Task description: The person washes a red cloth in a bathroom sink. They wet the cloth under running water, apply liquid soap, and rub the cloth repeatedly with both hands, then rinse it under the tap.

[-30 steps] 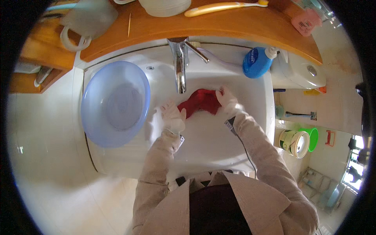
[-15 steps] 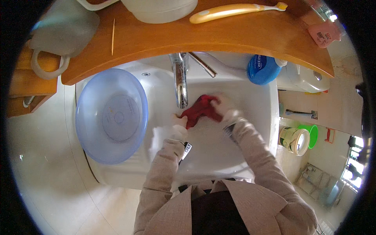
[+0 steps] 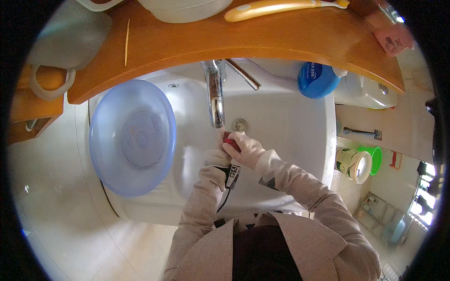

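Note:
A small part of a dark red cloth [image 3: 233,144] shows, bunched up between my two hands over the white sink [image 3: 290,124]. My right hand [image 3: 249,151] is closed round it, its fingers curled over the top. Against it from the left presses my left hand [image 3: 218,156], also closed on the cloth, its fingers mostly hidden behind the right hand. Both hands are just below the spout of the chrome faucet [image 3: 215,105], with the round drain [image 3: 239,125] slightly beyond them. Most of the cloth is hidden inside my grip.
A translucent blue basin [image 3: 172,154] stands at the sink's left. A wooden shelf [image 3: 168,44] curves across the far side, bearing a yellow toothbrush [image 3: 276,8], a toothpick [image 3: 127,42] and a grey mug [image 3: 70,40]. A blue bottle [image 3: 318,80] sits at the far right corner.
The red cloth was spread out between my hands and is now squeezed into a small bunch. My right hand has come left and nearer, meeting the left hand; the drain is now uncovered.

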The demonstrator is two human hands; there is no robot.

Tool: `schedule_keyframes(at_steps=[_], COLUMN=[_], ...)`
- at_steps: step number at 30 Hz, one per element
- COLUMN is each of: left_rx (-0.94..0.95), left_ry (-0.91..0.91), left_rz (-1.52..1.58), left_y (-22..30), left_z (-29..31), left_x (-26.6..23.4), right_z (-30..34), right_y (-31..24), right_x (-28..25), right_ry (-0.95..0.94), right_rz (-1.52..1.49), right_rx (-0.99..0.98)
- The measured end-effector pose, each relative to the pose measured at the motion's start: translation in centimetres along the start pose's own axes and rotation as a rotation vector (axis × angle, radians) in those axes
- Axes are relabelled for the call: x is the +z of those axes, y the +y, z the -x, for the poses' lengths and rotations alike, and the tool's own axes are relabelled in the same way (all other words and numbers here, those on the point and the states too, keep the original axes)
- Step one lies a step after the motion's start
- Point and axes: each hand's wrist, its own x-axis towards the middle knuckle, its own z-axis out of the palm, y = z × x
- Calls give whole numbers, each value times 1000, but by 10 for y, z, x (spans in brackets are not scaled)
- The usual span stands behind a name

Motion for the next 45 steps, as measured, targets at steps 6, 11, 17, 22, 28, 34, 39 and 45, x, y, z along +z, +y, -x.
schedule_keyframes(at_steps=[6, 11, 17, 22, 28, 34, 39, 45], left_rx=[277, 400, 408, 294, 365, 111, 92, 351], left_ry=[725, 1087, 695, 738, 845, 348, 97, 95], left_rz=[-815, -928, -1247, -1166, -1401, -43, -68, -703], left_y=[-22, 26, 12, 23, 4, 17, 15, 19], left_z=[-9, -6, -18, 21, 7, 4, 26, 3], left_x=[47, 15, -27, 9, 18, -17, 11, 26], right_z=[-43, -64, -58, -60, -58, -24, 3, -69], right_y=[14, 64, 36, 54, 68, 18, -18, 38], right_x=[-26, -62, -8, -63, -29, 30, -5, -28], right_ry=[-20, 217, 105, 144, 476, 46, 69, 49], right_rz=[10, 445, 469, 211, 683, -112, -208, -12], right_rx=[299, 184, 144, -136, 319, -64, -63, 240])
